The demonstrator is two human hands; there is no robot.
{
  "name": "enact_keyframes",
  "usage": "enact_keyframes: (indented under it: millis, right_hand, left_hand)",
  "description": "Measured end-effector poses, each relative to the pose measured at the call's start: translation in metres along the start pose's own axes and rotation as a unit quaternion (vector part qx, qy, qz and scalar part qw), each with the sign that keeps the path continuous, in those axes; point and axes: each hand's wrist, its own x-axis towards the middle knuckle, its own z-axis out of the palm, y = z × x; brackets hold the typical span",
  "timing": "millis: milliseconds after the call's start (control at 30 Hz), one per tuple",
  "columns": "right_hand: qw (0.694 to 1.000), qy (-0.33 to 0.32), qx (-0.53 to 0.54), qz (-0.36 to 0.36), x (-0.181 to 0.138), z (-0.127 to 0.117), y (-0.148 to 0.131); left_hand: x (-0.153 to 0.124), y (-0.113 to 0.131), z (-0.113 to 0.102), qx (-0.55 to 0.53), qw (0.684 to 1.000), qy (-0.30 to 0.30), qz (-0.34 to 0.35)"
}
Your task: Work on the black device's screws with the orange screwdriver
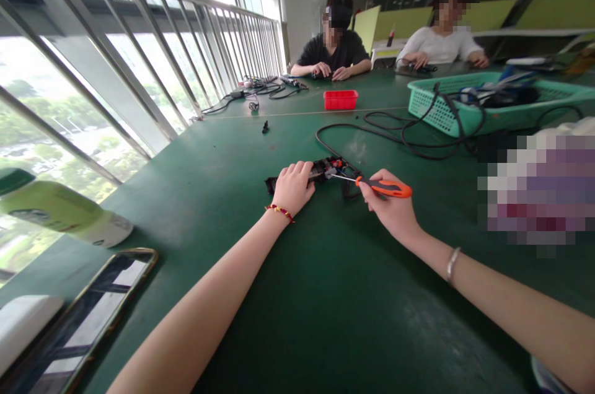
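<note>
My left hand [294, 187] presses down on a black opened power strip [325, 168] lying on the green table [325, 295], with coloured wires showing at its right end. My right hand [389, 207] grips an orange-handled screwdriver [385, 187]. Its metal shaft points left, the tip at the strip's exposed inside. A black cable [372, 134] runs from the strip toward the back right.
A red bin [341, 100] and a small black part [264, 127] sit farther back. A green basket [488, 103] of cables stands at right. A phone [88, 313] and a bottle [56, 211] lie near left. Two people sit at the far end.
</note>
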Motion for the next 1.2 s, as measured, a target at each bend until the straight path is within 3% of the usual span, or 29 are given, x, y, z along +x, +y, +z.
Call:
enact_keyframes:
  millis: [1033, 1200]
  right_hand:
    - [0.999, -0.033, -0.002, -0.027, -0.003, 0.0005, -0.0021]
    - [0.997, 0.007, -0.058, -0.053, -0.0009, -0.0006, -0.0037]
  left_hand:
    - [0.0, 0.0012, -0.0019, -0.005, 1.0, -0.003, -0.005]
    - [-0.0002, 0.0011, -0.0011, 0.002, 1.0, -0.001, -0.004]
